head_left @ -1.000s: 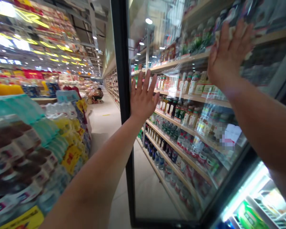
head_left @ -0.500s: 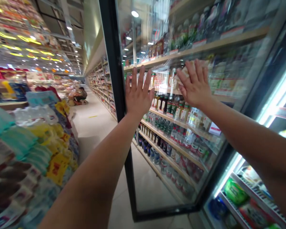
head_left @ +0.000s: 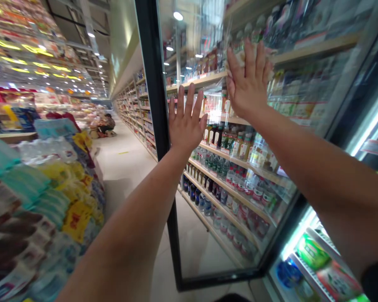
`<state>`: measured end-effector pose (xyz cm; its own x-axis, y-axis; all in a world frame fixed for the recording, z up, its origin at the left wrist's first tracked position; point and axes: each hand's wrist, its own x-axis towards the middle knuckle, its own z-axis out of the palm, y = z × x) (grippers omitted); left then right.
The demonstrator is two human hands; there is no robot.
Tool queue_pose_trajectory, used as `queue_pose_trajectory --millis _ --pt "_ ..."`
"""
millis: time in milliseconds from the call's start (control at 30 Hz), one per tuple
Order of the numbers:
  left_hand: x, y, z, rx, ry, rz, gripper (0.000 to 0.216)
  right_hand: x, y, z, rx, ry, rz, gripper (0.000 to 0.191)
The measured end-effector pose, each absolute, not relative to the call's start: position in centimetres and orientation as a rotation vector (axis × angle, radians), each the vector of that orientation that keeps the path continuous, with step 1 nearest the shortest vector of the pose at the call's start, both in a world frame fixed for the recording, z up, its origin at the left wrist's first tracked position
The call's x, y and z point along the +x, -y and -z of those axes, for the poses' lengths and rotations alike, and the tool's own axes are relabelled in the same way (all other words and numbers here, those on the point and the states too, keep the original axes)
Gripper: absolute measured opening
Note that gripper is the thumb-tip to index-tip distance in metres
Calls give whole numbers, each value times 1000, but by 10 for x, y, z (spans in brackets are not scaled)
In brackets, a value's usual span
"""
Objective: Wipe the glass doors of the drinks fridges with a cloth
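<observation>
A glass fridge door (head_left: 214, 256) with a black frame stands swung open in front of me. My left hand (head_left: 185, 121) lies flat against the pane beside the frame's left upright, fingers spread, with nothing in it. Higher and to the right, my right hand (head_left: 248, 79) presses a pale crumpled cloth (head_left: 270, 69) to the glass. Its fingers are stretched over the cloth, and part of the cloth is hidden behind them. Shelves of bottles (head_left: 229, 144) show in the glass; whether they are seen through it or mirrored, I cannot tell.
At right is the lit fridge interior, with green packs (head_left: 311, 251) on its racks. Stacked packaged goods (head_left: 75, 218) line the left side. An aisle floor (head_left: 122, 161) runs away beside long shelves (head_left: 132, 109). A person (head_left: 106, 124) crouches far down the aisle.
My right hand has moved up and slightly left across the glass with the cloth. My left hand stays at nearly the same place on the pane.
</observation>
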<state>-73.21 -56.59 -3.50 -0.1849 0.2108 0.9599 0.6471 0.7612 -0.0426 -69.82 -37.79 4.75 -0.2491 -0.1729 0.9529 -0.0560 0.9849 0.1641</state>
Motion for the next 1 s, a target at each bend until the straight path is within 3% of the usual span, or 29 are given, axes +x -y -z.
queue_pose_trajectory --millis 200,433,667,867,1000 --pt "-738 567 37 -677 1681 445 61 -705 387 -46 140 1799 115 56" --pt "-742 568 37 -683 1715 455 62 -705 379 23 288 1919 233 59" --pt "-733 570 35 -674 1744 435 64 -695 361 13 283 1920 229 59" --pt "-728 571 34 -683 1747 451 62 -695 351 61 321 1986 254 59" --pt "-729 571 34 -675 1763 461 62 -692 331 57 357 2018 306 63"
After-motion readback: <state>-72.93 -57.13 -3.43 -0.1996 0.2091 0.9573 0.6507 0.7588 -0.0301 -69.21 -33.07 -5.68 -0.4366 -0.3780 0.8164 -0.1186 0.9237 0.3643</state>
